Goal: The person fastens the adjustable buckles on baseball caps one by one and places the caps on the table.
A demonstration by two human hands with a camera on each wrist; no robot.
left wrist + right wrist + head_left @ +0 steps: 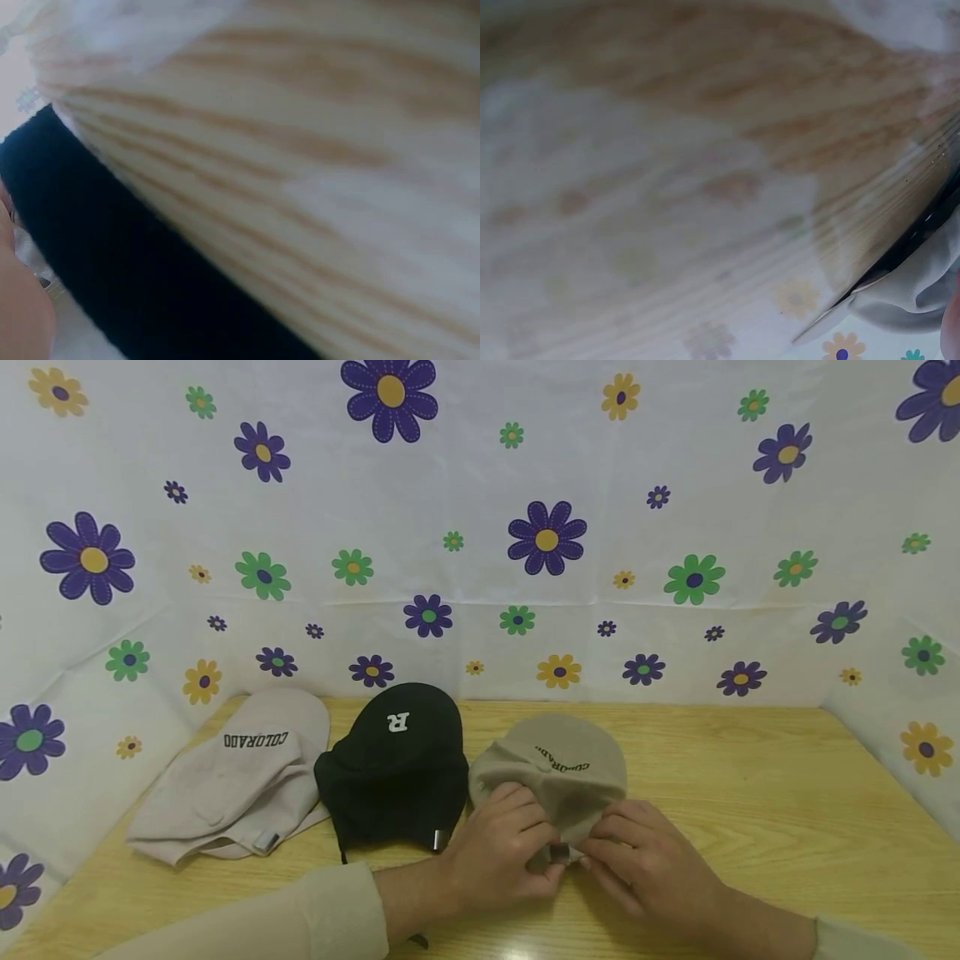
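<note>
A tan baseball cap (577, 735) with COLORADO lettering lies on the table, its back strap toward me. My left hand (502, 847) grips the near left side of this cap with curled fingers, close to the metal strap buckle (559, 852). On the other side of the buckle, my right hand (652, 860) pinches the strap end between thumb and fingers. The fingers partly hide the strap. In the left wrist view only a sliver of the hand (26, 311) shows; in the right wrist view, grey-looking cap fabric (900, 300) appears beside a fingertip.
Left of the tan cap lies a black cap (393, 777) with a white R, its strap hanging loose. Farther left is a pale pink cap (225, 777) with COLORADO lettering. The wooden table (765, 793) meets a flowered cloth (465, 485) behind and at the sides.
</note>
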